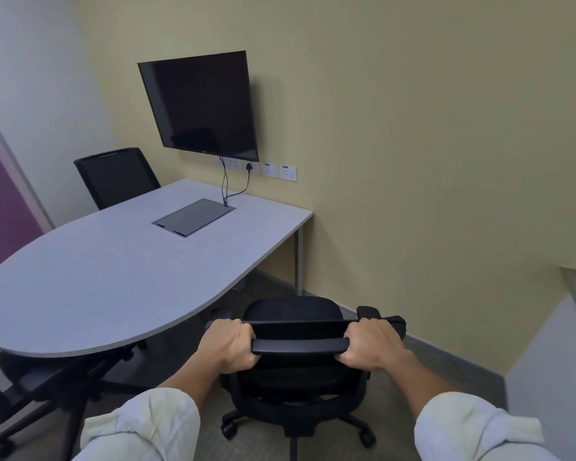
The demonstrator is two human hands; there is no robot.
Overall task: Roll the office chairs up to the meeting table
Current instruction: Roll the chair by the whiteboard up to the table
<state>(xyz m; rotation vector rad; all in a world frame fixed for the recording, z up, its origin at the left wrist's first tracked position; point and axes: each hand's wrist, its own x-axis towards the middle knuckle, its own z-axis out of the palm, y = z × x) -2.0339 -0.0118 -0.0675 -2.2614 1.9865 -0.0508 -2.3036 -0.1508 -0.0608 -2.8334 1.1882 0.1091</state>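
A black mesh office chair [293, 311] stands in front of me, facing the long side of the grey meeting table [107, 281] near the wall. My left hand [228, 349] grips the left end of its top backrest bar [300, 345]; my right hand [371, 344] grips the right end. The seat front sits just short of the table edge. A second black chair [44, 397] stands at the lower left with its seat tucked under the rounded table end. A third black chair [117, 176] stands behind the far side of the table.
A dark wall screen [200, 104] hangs above the table, with cables dropping into a grey cable hatch [193, 216]. The yellow wall [429, 161] runs close on the right. A white wall corner [559, 361] juts in at the right. A table leg [299, 261] stands by the wall.
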